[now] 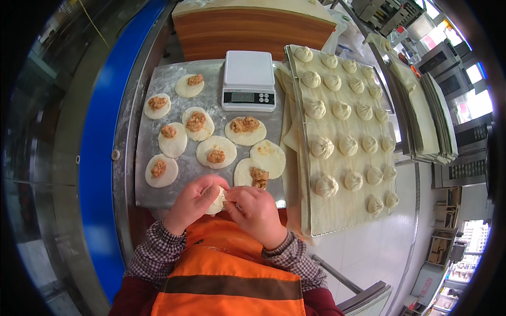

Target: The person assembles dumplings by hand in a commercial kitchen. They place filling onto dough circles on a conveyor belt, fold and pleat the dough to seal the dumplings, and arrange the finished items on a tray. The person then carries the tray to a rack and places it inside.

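Note:
My left hand (pixel 196 202) cups a partly pleated bun of white dough (pixel 215 203) just past the table's near edge. The fingers of my right hand (pixel 253 211) pinch the dough's edge from the right. Beyond my hands, a floured metal tabletop (pixel 185 197) bears several round dough wrappers topped with minced filling, among them one in the middle (pixel 205 156) and one at the left (pixel 168 179). A wrapper with only a smear of filling (pixel 276 158) overlaps another with a darker lump of filling (pixel 259 177). Pleated buns (pixel 327 186) stand in rows on a cloth-lined wire rack at the right.
A white digital kitchen scale (pixel 249 83) stands at the table's far side. The cloth-lined rack (pixel 312 221) adjoins the table's right side. A blue-faced machine edge (pixel 99 177) runs along the left. Stacked cloth-covered trays (pixel 419 118) are at the far right, and a wooden cabinet (pixel 253 33) stands beyond the table.

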{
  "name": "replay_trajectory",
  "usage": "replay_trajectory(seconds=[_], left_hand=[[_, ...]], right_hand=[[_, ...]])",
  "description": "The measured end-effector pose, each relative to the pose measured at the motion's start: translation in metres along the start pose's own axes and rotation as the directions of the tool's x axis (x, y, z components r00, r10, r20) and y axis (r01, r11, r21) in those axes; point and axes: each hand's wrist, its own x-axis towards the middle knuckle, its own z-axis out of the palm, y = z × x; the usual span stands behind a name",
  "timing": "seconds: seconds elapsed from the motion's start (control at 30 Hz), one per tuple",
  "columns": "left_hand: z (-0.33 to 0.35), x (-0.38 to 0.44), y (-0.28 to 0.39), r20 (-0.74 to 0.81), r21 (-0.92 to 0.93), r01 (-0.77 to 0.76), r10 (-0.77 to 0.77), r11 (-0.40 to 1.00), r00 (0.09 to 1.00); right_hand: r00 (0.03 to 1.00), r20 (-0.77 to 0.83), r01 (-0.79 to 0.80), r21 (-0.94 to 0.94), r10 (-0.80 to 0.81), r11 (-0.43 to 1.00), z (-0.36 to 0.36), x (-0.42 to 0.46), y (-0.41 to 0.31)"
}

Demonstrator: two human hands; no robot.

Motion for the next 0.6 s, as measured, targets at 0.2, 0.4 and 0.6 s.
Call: replay_trajectory(seconds=[0.2, 0.4, 0.6], left_hand=[[-0.011, 0.008, -0.004, 0.285, -0.282, 0.433, -0.356, 0.856, 0.890], [0.014, 0.000, 0.008, -0.094, -0.319, 0.160, -0.199, 0.934, 0.975], [0.020, 0.007, 0.003, -0.090, -0.584, 0.269, -0.391, 0.765, 0.916]], right_hand=[[0.998, 0.015, 0.063, -0.117, -0.061, 0.991, -0.005, 0.006, -0.014], [0.998, -0.020, -0.050, 0.052, 0.051, 0.997, -0.004, 0.003, -0.007], [0.978, 0.017, -0.206, 0.167, 0.206, 0.964, -0.004, 0.005, -0.021]])
